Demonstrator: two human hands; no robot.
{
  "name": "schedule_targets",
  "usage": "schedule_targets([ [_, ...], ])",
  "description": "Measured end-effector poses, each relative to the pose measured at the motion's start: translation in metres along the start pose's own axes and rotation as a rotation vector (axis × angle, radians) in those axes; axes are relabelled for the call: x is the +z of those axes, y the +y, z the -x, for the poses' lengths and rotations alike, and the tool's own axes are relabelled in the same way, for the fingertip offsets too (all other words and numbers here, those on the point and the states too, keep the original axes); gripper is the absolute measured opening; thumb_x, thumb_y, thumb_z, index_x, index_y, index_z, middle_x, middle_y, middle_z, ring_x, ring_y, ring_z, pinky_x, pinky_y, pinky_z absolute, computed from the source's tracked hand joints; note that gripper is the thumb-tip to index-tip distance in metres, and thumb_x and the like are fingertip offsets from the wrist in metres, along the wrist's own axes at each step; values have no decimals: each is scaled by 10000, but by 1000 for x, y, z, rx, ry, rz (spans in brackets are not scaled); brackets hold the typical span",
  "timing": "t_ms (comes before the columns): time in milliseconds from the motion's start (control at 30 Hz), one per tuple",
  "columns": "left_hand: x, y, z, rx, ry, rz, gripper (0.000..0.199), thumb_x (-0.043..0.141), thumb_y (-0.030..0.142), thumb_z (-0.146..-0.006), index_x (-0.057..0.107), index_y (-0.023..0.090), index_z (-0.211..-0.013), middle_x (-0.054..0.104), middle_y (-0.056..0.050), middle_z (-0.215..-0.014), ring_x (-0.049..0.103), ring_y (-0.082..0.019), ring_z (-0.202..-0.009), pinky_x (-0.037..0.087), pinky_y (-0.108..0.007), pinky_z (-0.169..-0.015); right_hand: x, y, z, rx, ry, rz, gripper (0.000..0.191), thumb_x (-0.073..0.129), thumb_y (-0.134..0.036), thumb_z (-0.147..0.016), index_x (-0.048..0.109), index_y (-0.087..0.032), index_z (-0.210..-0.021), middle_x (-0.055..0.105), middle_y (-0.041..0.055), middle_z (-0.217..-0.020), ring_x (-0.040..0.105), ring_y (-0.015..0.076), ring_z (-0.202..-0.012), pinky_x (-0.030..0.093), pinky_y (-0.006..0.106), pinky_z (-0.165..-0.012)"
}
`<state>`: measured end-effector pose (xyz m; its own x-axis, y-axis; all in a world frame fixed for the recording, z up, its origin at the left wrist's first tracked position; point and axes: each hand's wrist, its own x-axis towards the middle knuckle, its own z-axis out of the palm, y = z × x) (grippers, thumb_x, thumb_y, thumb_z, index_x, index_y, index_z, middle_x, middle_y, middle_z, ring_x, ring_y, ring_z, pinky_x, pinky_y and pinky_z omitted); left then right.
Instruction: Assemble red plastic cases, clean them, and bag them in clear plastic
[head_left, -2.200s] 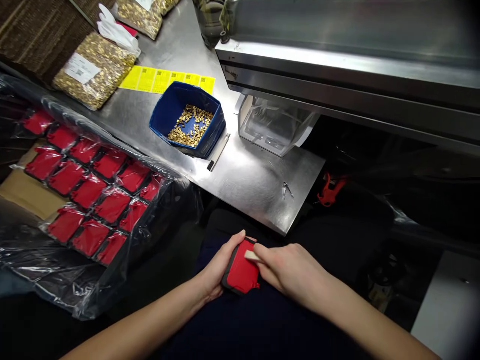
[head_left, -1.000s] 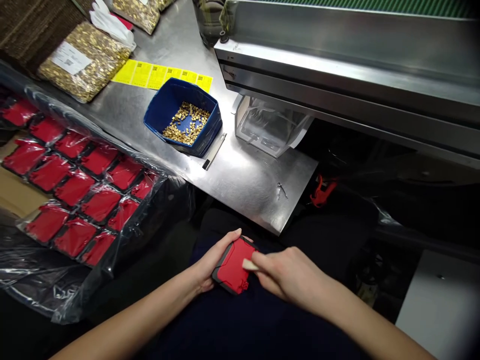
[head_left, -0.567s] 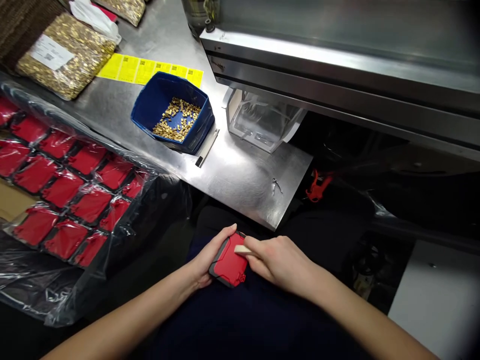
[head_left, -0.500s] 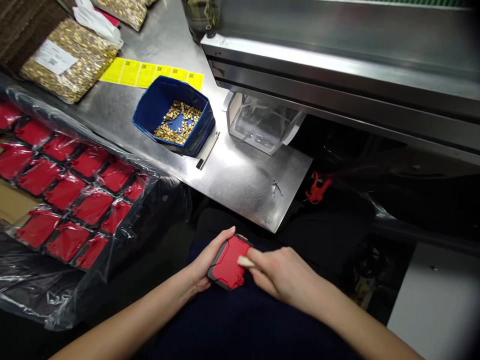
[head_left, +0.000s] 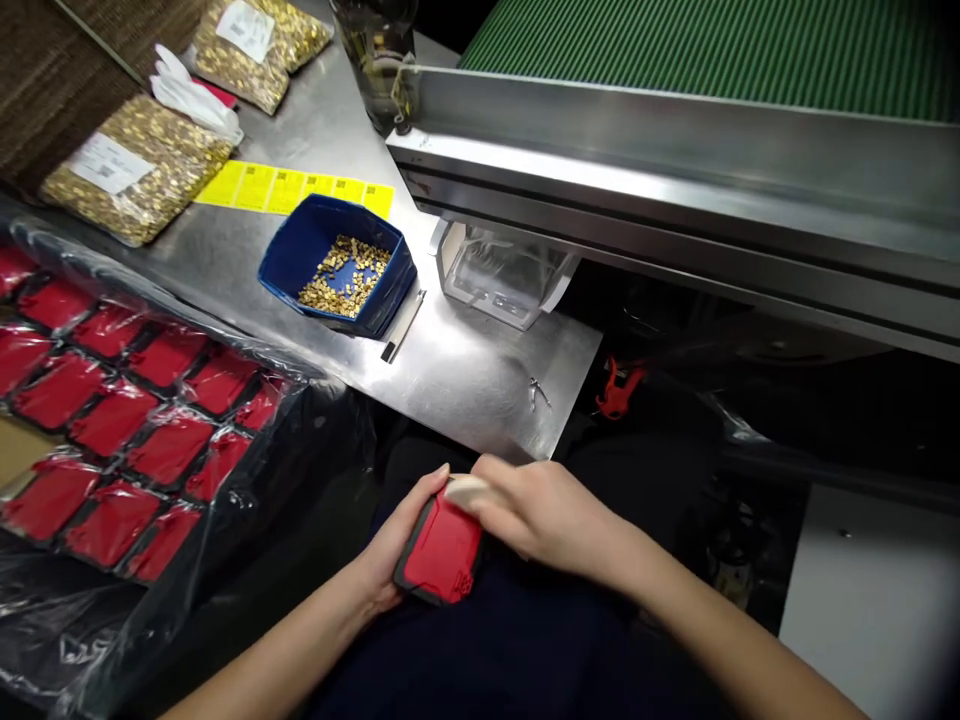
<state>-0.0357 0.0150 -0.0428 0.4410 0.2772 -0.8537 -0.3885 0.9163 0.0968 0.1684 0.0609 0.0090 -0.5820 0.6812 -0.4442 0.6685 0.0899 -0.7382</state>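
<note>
My left hand [head_left: 397,545] is closed around the side of a red and black plastic case [head_left: 442,550], held over my lap. My right hand [head_left: 536,510] pinches a pale, flat piece of cloth or pad [head_left: 466,490], blurred by motion, against the case's upper end. I cannot make out exactly what the pale piece is. Moulded red detail shows at the case's lower right corner. Nearest on the steel table lies a small metal tool or clip [head_left: 536,393].
A blue bin [head_left: 281,262] of small brass pieces stands on the steel table [head_left: 472,390], beside a white pen [head_left: 405,325]. Bags of brass parts [head_left: 150,170] and yellow labels [head_left: 255,188] lie behind. Wrapped red cases [head_left: 116,418] fill the left. A green conveyor [head_left: 697,50] runs at upper right.
My right hand has moved the pale piece across the case toward its upper end. The left hand keeps its hold on the case. The view has tilted up, showing more conveyor.
</note>
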Motion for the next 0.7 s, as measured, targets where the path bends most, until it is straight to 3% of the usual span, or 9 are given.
schedule_targets([
  [133,-13,2,11,220,-56,33,546,555,590,-963,597,170,-1310,777,-184,-1108,770,-332,-882,602,-419,-784,-13,31,-46,216,330,-75,317,379,-482,-1076,573,-232,-1096,712,1,-919,689,168,-823,462,249,-707],
  [267,-26,1,10,372,-17,92,545,556,559,-972,534,192,-1373,731,-190,-1263,746,-348,-1042,583,-450,-907,-20,54,-80,298,484,38,395,475,-463,-1039,544,-181,-1307,677,133,-1230,663,273,-1064,483,353,-854],
  [367,-32,1,6,394,11,125,550,567,534,-974,506,197,-1405,711,-190,-1310,737,-348,-1080,566,-466,-963,-28,78,-54,352,589,166,327,384,-413,-1073,572,-257,-1291,686,76,-1251,674,245,-1061,495,344,-861],
  [467,-36,5,0,400,28,145,545,565,521,-982,504,189,-1410,711,-194,-1307,738,-345,-1080,569,-469,-966,-37,122,5,396,533,353,306,363,-373,-1076,642,-300,-1175,737,20,-1130,702,214,-975,519,313,-805],
  [500,-37,7,-2,401,32,144,534,567,509,-985,507,190,-1409,712,-192,-1306,737,-344,-1082,577,-467,-949,-41,139,25,426,534,408,306,369,-329,-1066,651,-275,-1173,736,45,-1128,698,233,-986,524,325,-794],
  [600,-41,14,-9,399,42,117,502,576,476,-991,525,190,-1401,731,-182,-1268,744,-329,-1058,600,-445,-893,-52,191,65,451,495,638,416,388,-145,-986,590,-188,-1347,695,136,-1204,650,301,-1078,526,359,-759],
  [700,-46,21,-13,430,54,65,502,594,483,-983,550,183,-1382,754,-175,-1212,755,-311,-1016,609,-410,-859,-59,230,66,311,313,977,630,412,-55,-924,421,-189,-1539,652,142,-1277,622,288,-1075,525,359,-783],
])
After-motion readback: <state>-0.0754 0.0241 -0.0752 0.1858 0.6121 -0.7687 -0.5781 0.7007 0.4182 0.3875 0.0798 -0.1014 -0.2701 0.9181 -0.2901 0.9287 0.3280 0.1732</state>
